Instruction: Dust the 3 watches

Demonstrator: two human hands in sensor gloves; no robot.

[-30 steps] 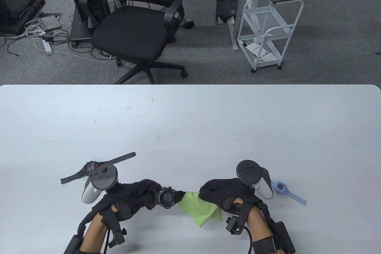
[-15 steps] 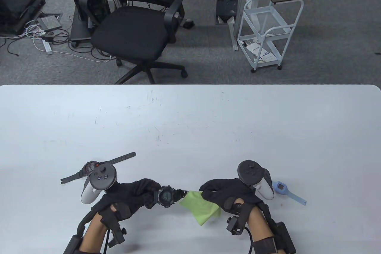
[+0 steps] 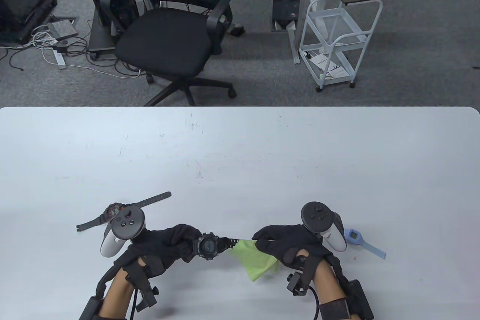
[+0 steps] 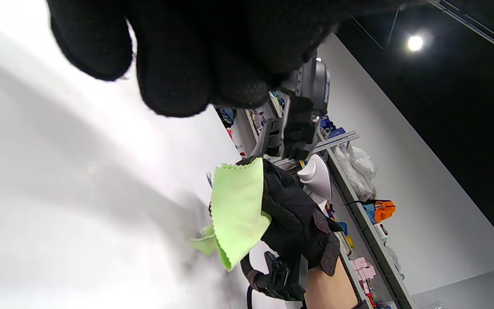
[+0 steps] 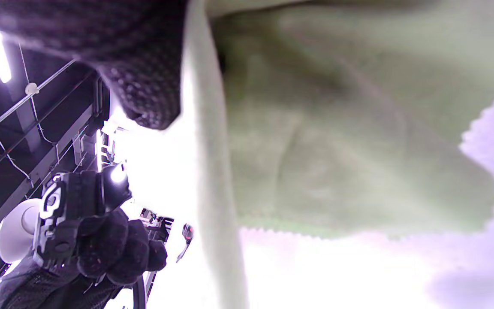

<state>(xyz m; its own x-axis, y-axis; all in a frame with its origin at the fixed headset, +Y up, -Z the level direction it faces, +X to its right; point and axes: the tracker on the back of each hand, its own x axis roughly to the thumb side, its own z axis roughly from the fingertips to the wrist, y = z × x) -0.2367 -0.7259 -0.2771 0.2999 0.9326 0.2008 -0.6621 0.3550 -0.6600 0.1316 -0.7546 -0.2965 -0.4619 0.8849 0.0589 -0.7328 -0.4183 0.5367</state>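
1. Watches come in threes here, all near the front edge of the surface (image 3: 240, 147).
2. The left hand (image 3: 165, 247) grips the black watch (image 3: 207, 247) by one strap, lifted off the surface, so its other strap sticks out free for wiping.
3. The right hand (image 3: 288, 243) pinches the green cloth (image 3: 257, 262) around that free strap's tip, so the cloth can rub it on both sides.
4. The red-face watch (image 3: 112, 212) lies flat at the front left, behind the left hand.
5. The blue watch (image 3: 356, 238) lies flat at the front right, beside the right hand.
6. Both look like they wait close by, easy to reach.
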